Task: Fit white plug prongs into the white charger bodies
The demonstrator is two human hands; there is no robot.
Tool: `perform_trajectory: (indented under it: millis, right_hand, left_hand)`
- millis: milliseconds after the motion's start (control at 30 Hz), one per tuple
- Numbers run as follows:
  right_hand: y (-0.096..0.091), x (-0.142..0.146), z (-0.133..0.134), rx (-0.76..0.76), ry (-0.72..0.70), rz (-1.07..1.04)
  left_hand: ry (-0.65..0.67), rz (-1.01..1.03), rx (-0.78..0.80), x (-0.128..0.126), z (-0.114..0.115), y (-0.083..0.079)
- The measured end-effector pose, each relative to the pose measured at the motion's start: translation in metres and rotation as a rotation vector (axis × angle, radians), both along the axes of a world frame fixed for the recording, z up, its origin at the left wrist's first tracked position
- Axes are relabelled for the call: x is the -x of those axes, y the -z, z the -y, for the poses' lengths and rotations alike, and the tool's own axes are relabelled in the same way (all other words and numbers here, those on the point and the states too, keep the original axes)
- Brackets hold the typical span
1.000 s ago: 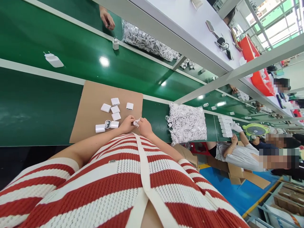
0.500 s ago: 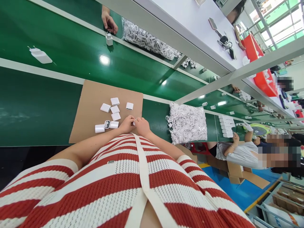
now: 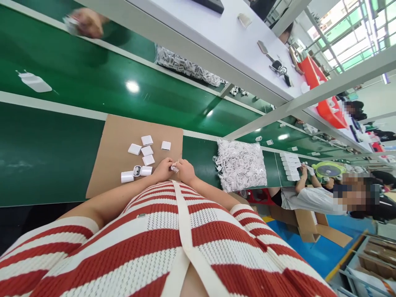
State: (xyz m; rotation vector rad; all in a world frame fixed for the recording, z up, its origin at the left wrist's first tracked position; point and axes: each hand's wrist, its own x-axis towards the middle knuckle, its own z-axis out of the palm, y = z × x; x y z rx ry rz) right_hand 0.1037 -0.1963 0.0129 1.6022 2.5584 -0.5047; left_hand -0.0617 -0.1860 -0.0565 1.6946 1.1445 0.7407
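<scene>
Green conveyor belt runs across the whole view ahead of us, with a darker green bench on our side of it. On that bench, straight in front of us, lies a brown cardboard sheet. To its right, on the same bench, sits a clear bag stuffed with small white pieces. A second such bag lies across the belt.

Our left hand and right hand meet at the near edge of the cardboard, close against our striped top. Fingers of both are curled in and pinched together on a small white part, which shows between the two hands just above the sheet.

A flat white charger lies alone on the belt at far left. A co-worker's hand, blurred, is at the belt's far edge; whether it holds anything we cannot tell.

Left of our hands, four white square housings lie loose on the cardboard. Nearer us, three more lie in a row; the middle one shows a dark face.
</scene>
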Motion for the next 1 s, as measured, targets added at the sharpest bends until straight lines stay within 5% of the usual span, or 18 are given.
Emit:
perform_trajectory:
  millis: [200, 367, 533, 667, 900, 1000]
  right_hand:
    - [0.008, -0.015, 0.010, 0.013, 0.202, -0.277]
    - [-0.003, -0.031, 0.015, 0.103, 0.377, -0.670]
    - [-0.042, -0.033, 0.022, 0.105, 0.285, -0.959]
    - [-0.058, -0.028, 0.027, 0.065, 0.161, -0.992]
    - [-0.014, -0.038, 0.031, 0.205, 0.300, -0.849]
    - [0.004, -0.071, 0.027, 0.086, 0.536, -0.766]
  left_hand:
    - [-0.040, 0.065, 0.184, 0.000, -0.001, -0.014]
    - [0.067, 0.203, 0.518, 0.012, -0.008, -0.050]
    - [0.246, 0.363, 0.803, 0.031, -0.010, -0.094]
    - [0.259, 0.420, 0.918, 0.033, -0.006, -0.110]
    - [0.131, 0.339, 0.978, 0.023, 0.011, -0.103]
    - [0.011, 0.292, 0.907, 0.035, -0.003, -0.099]
